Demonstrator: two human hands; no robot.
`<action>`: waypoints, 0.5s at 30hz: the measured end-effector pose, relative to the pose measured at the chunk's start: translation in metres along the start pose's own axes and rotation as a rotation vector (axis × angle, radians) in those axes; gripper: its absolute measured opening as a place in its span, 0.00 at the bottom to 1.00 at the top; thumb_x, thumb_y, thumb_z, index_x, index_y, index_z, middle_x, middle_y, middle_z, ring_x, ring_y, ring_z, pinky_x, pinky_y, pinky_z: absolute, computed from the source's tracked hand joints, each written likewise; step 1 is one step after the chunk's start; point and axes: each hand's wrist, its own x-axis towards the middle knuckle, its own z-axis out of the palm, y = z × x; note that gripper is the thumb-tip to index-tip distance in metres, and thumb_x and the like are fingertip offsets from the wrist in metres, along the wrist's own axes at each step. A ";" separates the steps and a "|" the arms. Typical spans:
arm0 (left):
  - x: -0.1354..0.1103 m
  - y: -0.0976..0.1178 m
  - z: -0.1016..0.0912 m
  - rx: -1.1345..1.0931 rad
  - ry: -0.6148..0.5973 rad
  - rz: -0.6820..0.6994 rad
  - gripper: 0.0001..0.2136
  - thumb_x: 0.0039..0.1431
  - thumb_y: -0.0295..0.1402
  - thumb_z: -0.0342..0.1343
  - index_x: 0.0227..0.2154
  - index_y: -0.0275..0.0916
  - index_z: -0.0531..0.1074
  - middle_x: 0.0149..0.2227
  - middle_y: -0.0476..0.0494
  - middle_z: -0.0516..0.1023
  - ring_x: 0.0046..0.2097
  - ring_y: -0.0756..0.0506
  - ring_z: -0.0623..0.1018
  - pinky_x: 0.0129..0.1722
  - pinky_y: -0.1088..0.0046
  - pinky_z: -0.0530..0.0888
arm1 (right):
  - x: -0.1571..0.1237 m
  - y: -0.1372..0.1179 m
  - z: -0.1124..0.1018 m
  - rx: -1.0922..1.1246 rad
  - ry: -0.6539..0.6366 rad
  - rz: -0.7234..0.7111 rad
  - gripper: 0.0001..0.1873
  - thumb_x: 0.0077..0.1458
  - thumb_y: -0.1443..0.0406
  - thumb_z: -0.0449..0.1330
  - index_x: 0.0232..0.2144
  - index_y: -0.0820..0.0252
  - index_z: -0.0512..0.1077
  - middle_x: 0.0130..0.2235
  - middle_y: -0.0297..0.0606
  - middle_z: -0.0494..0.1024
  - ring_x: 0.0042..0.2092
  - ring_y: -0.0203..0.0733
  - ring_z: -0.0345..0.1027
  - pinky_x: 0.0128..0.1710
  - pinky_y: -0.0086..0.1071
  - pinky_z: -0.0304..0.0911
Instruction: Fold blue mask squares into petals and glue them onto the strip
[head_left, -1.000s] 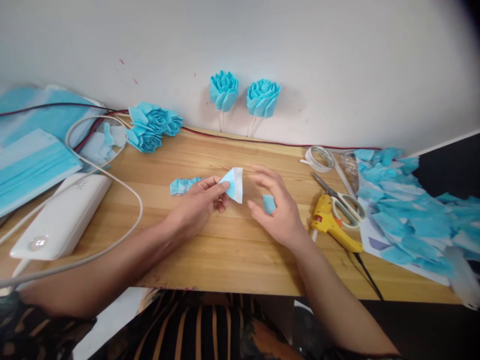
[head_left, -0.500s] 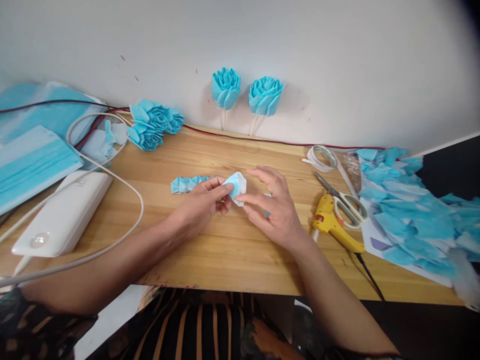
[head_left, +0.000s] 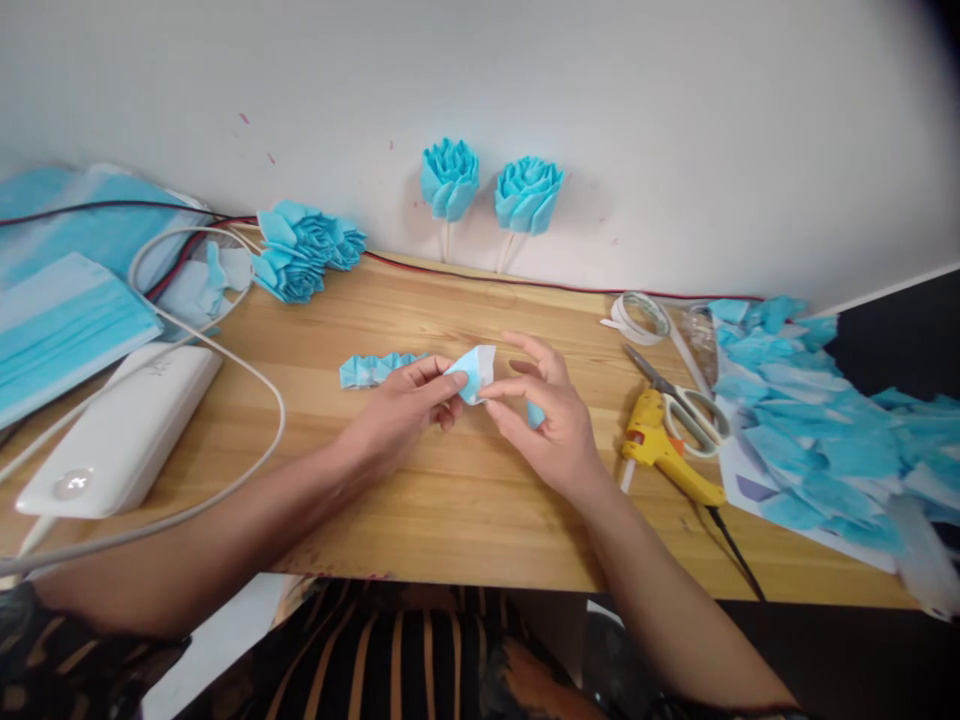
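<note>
Over the middle of the wooden table [head_left: 465, 500], my left hand [head_left: 401, 410] pinches a small folded blue-and-white piece of mask fabric [head_left: 474, 370]. My right hand [head_left: 547, 420] meets it from the right, thumb and forefinger closed on the same piece. A second small blue scrap [head_left: 535, 413] is tucked under the right hand's other fingers. A pleated blue strip [head_left: 375, 367] lies on the table just behind my left hand.
Two blue fabric flowers on sticks [head_left: 487, 190] lean against the wall; more flowers [head_left: 304, 250] lie at back left. A white power bank [head_left: 120, 430] with cable and face masks [head_left: 67, 320] sit left. Yellow glue gun [head_left: 667, 450], scissors [head_left: 682, 400], tape [head_left: 639, 315] and blue scraps [head_left: 817, 420] lie right.
My right hand has moved left to the folded piece and closed its thumb and forefinger on it. The piece has been bent into a more rounded shape. My left hand has stayed put.
</note>
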 end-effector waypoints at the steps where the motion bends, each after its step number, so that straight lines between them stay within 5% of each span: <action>1: 0.000 0.000 0.000 0.011 -0.001 0.002 0.10 0.55 0.37 0.63 0.28 0.37 0.72 0.23 0.51 0.72 0.25 0.53 0.69 0.27 0.76 0.65 | 0.000 0.000 0.001 0.027 0.005 0.022 0.06 0.58 0.68 0.60 0.37 0.52 0.76 0.60 0.41 0.67 0.63 0.51 0.61 0.55 0.52 0.66; 10: 0.000 0.000 0.001 -0.013 0.026 0.017 0.10 0.54 0.37 0.64 0.28 0.36 0.71 0.23 0.50 0.72 0.25 0.53 0.69 0.26 0.76 0.65 | 0.000 -0.001 0.003 0.103 0.023 0.130 0.02 0.58 0.67 0.60 0.34 0.54 0.73 0.55 0.43 0.71 0.59 0.49 0.67 0.58 0.53 0.62; 15: 0.000 0.003 0.002 -0.061 0.066 0.002 0.09 0.54 0.35 0.64 0.28 0.36 0.71 0.24 0.49 0.73 0.25 0.53 0.70 0.27 0.75 0.65 | 0.000 -0.003 -0.007 0.000 -0.108 -0.015 0.16 0.56 0.70 0.60 0.46 0.50 0.71 0.63 0.43 0.63 0.65 0.53 0.58 0.59 0.56 0.61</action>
